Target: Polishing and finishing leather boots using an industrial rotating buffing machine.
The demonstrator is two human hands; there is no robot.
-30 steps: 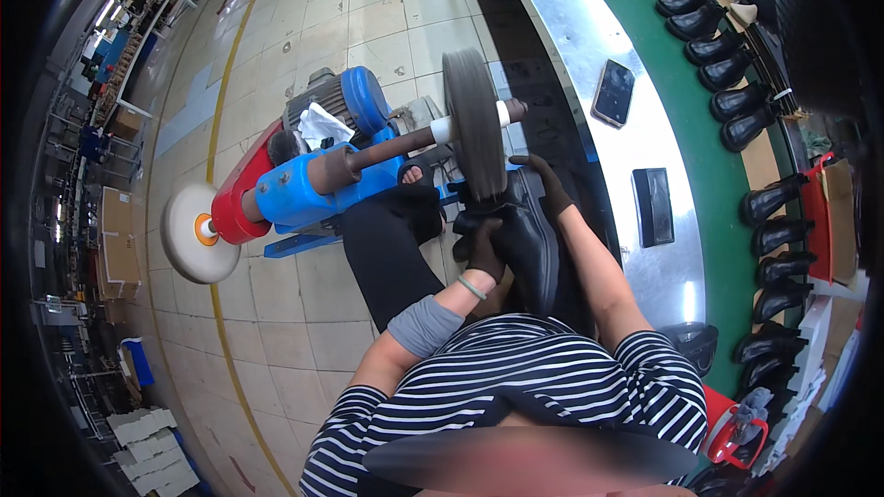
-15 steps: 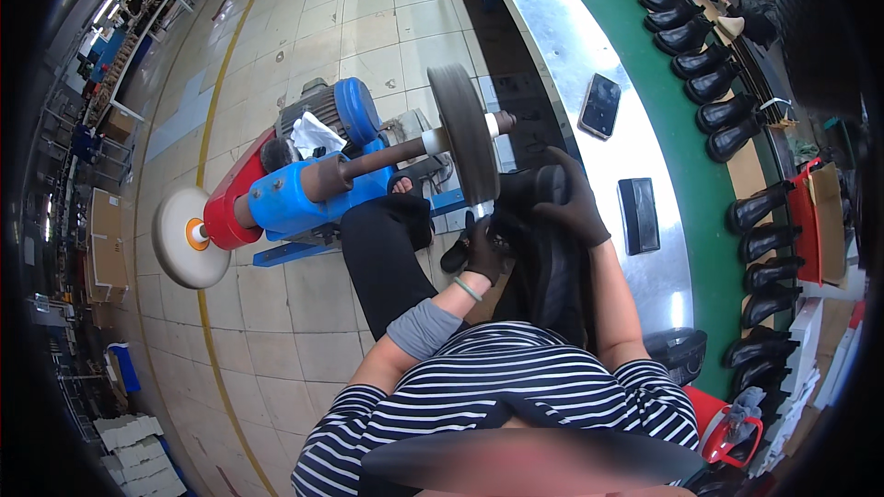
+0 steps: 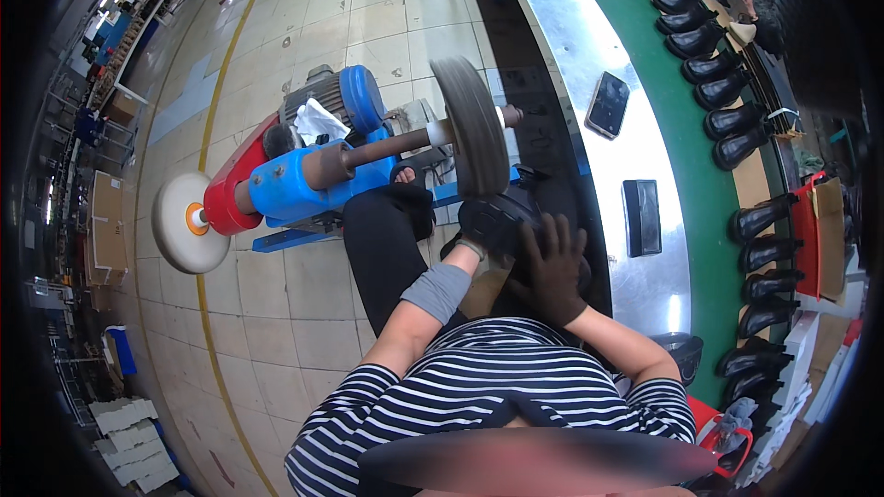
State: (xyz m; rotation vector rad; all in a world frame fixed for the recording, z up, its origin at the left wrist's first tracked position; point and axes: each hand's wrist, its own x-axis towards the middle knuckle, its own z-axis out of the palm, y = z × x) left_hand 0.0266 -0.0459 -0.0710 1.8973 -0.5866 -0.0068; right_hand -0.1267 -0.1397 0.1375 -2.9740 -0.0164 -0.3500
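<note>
The black boot (image 3: 497, 219) is above the person's lap, just under the lower rim of the large grey wheel (image 3: 474, 133), which stands at 11 o'clock from it; whether rim and boot touch, I cannot tell; the left hand is hidden by the boot, its wrist coming in at 7 o'clock below a grey sleeve band (image 3: 435, 294), so its grip cannot be told; the right hand (image 3: 555, 271), in a dark brown glove, is at about 4 o'clock from the boot, its fingers spread wide and closed on nothing; it lies over dark shapes at the lap, and whether it touches them is unclear.

The wheel sits on a brown shaft (image 3: 391, 152) that runs toward 8 o'clock into a blue housing (image 3: 281, 191); beyond, at 9 o'clock from the boot, is a pale round wheel (image 3: 175, 225); a white cloth (image 3: 320, 121) lies by the motor at 10 o'clock; on the metal table (image 3: 649, 290), a phone (image 3: 608, 105) lies between 1 and 2 o'clock and a black rectangular case (image 3: 643, 218) at 3 o'clock; farther out, black boots (image 3: 764, 244) line the green surface's (image 3: 707, 258) outer side.
</note>
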